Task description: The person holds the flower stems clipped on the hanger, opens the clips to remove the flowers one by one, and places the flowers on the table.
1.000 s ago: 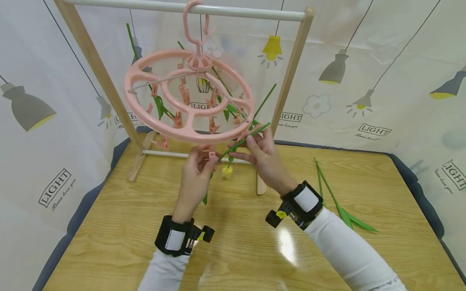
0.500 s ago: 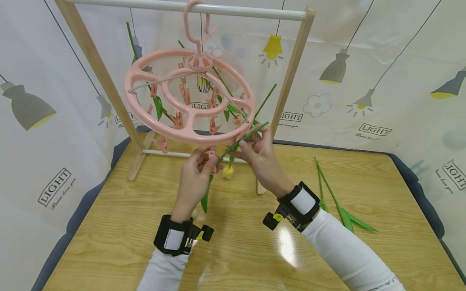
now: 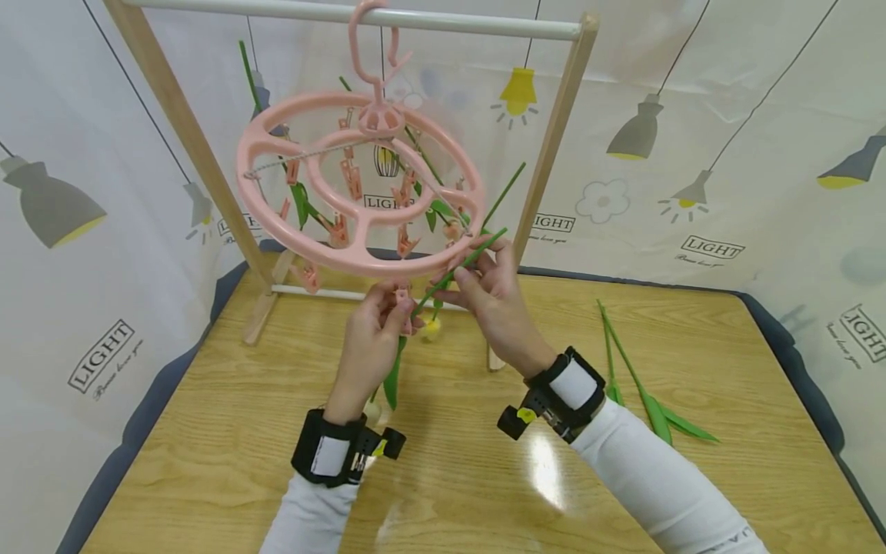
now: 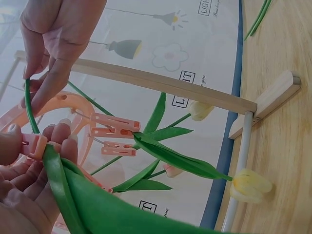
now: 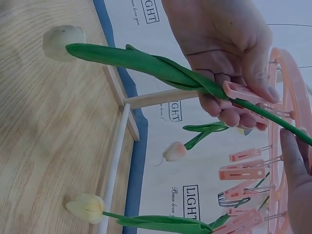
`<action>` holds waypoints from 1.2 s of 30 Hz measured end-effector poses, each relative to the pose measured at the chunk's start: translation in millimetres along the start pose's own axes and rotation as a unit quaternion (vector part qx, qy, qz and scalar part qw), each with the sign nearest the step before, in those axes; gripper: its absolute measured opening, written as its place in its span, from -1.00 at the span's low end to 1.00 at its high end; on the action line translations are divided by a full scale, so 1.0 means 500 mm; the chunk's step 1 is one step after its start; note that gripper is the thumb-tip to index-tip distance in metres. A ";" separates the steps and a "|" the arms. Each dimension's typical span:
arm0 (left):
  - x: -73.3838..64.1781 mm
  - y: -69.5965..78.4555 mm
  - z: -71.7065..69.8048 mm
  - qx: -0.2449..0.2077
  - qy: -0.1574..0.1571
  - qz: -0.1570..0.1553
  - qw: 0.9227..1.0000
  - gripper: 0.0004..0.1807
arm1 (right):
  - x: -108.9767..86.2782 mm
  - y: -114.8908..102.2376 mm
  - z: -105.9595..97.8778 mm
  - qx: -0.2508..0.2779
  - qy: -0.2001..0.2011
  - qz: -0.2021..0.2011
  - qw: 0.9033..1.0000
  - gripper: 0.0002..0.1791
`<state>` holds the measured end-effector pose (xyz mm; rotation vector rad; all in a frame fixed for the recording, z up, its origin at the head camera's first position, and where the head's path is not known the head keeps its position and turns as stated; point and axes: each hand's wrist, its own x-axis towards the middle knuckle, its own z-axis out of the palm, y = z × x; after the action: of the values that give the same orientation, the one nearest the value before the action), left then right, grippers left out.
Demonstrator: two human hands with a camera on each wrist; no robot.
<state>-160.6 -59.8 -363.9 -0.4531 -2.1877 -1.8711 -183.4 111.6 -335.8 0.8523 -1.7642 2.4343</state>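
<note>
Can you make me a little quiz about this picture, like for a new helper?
1. True or false: the round pink hanger hangs from a white bar.
2. Pick one: what does the left hand pinch? A: a cup. B: a clip. C: a spoon.
3. Fill the gap: the right hand holds a tulip by its green ____.

Key: 1 true; 2 B; 3 stem.

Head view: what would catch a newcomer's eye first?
Probably the pink round clip hanger, hooked over the white top bar. Below its front rim, the left hand pinches a pink clothespin against a pale tulip, whose stem the right hand holds. Leafy green stems lie on the table, toward the right.
</note>
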 end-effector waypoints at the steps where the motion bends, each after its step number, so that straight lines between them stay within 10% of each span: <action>1: 0.000 0.001 0.000 0.007 -0.001 0.003 1.000 -0.75 | 0.000 0.000 0.000 -0.002 0.000 -0.001 1.000 -0.62; 28: 0.001 -0.004 -0.001 0.050 0.059 0.041 0.996 -0.86 | 0.001 0.004 -0.001 -0.016 0.007 -0.022 1.000 -0.62; 36: -0.003 -0.005 -0.013 0.048 0.049 -0.001 0.998 -0.79 | -0.003 0.004 -0.005 -0.032 0.005 -0.015 0.999 -0.61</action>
<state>-160.4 -66.7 -365.6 -0.3342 -2.2033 -1.7407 -183.9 113.5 -338.6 0.8521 -1.8032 2.3457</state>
